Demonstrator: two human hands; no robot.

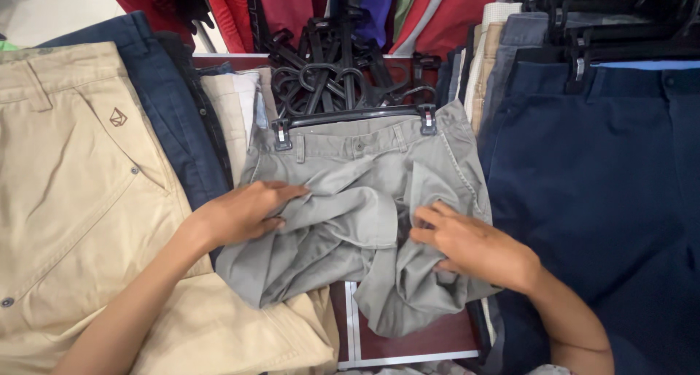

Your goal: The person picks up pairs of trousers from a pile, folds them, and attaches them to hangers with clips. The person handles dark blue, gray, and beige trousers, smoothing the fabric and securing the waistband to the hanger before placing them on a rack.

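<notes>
- Left hand (244, 213) lies flat, fingers spread, pressing the folded grey trousers (350, 215); right hand (467, 245) pinches a bunched fold.
- They lie mid-bench, waistband clipped to a black hanger (354, 116), between tan trousers (80, 193) and navy trousers (598, 193).
- The cloth looks soft, light and limp; best held at waistband or folds.

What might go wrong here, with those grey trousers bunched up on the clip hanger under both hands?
1. The grey trousers hang from a black clip hanger by two clips; if the left hand or right hand tugs the cloth, the waistband may slip free.
2. The bunched legs may crease.
3. The loose hangers piled just behind could snag the clipped one.
</notes>
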